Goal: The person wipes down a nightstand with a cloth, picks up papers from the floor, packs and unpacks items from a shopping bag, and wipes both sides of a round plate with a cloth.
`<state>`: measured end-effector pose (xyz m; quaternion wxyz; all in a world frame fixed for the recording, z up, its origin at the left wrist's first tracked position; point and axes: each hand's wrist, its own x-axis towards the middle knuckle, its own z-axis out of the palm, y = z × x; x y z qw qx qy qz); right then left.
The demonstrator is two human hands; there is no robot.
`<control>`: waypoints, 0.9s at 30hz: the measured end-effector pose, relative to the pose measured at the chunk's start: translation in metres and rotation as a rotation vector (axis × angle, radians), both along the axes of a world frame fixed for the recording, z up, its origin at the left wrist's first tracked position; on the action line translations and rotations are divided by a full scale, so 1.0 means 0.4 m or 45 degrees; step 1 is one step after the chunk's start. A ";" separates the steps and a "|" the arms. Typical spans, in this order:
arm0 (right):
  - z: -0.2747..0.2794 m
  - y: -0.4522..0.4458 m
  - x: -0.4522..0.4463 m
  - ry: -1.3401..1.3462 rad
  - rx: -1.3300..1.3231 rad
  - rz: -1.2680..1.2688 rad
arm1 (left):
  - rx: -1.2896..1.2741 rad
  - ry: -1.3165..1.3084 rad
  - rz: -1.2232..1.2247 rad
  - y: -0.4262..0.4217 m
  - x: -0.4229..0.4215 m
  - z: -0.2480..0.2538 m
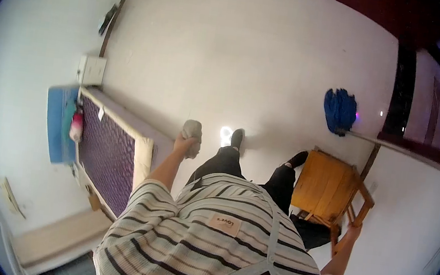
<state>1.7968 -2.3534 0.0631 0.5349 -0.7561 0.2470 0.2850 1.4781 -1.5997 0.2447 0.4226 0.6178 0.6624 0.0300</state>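
Evidently seen from head height, a person in a striped top stood on a pale floor (230,56), dark trousers and dark shoes pointing toward the floor's far edge. The left hand (184,145) was clenched around a crumpled grey cloth (193,130), holding it up in front of the body, with part of the bundle bulging beyond the fingers. The right hand (353,232), out at the person's other side, grasped the frame of a wooden chair (322,180) near the floor's right edge. The chair was honey-brown, its broad flat panel beside the right shoe and its bars reaching toward the hand. Something black (311,234) (a bag or some fabric, too unclear to tell) showed just below the chair, near the right forearm.

Beyond the chair, close to the right edge of the floor, lay a shaggy blue mop head (339,111), and a pale handle (389,143) ran from it toward the right. On the left side, a purple patterned mattress (109,148) with a cream border stretched alongside the floor's left edge. A pink and white item (76,124) sat at its outer side, next to a blue panel (58,126). A small white cabinet (92,70) stood by the mattress's far corner, against the wall. Between the shoes and the cloth, a bright reflection shone on the floor.
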 end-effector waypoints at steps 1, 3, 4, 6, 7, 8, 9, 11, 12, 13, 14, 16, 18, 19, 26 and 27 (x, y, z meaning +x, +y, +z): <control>0.110 0.097 0.002 0.015 -0.205 0.129 | -0.082 -0.220 0.097 -0.003 -0.034 0.011; 0.198 0.194 -0.030 0.005 -0.299 0.227 | -0.160 -0.234 0.235 -0.031 -0.063 -0.013; 0.156 0.185 -0.077 -0.031 -0.192 0.201 | -0.253 -0.250 0.321 0.005 -0.118 -0.025; 0.164 0.250 -0.096 -0.003 -0.397 0.314 | -0.214 -0.219 0.362 0.028 -0.195 -0.076; 0.157 0.254 -0.095 0.075 -0.197 0.212 | -0.173 -0.153 0.362 0.045 -0.237 -0.096; 0.094 0.209 -0.089 0.151 0.006 0.120 | -0.184 -0.196 0.412 0.070 -0.263 -0.096; 0.072 0.207 -0.048 -0.199 -0.199 1.122 | -0.168 -0.189 0.498 0.106 -0.308 -0.071; 0.091 0.309 -0.003 -0.741 -0.506 1.624 | -0.166 -0.230 0.627 0.142 -0.432 -0.088; 0.147 0.432 0.010 -0.582 -0.548 1.413 | -0.293 -0.279 0.759 0.157 -0.463 -0.071; 0.205 0.557 0.027 -0.448 -0.583 1.192 | -0.182 -0.248 0.731 0.174 -0.525 -0.123; 0.235 0.644 0.037 -0.399 -0.613 1.114 | -0.068 -0.207 0.703 0.189 -0.584 -0.177; 0.279 0.801 0.064 -0.370 -0.611 1.105 | -0.076 -0.200 0.836 0.231 -0.677 -0.229; 0.306 0.942 0.103 -0.361 -0.584 1.114 | -0.107 -0.175 0.972 0.245 -0.713 -0.221; 0.320 1.015 0.118 -0.358 -0.571 1.119 | -0.135 -0.140 0.996 0.271 -0.710 -0.155; 0.440 1.600 0.083 -0.221 -0.099 0.828 | -0.019 -0.393 1.294 0.329 -0.792 -0.341; 0.424 1.698 0.102 -0.388 -0.337 1.095 | -0.094 -0.342 1.348 0.368 -0.764 -0.266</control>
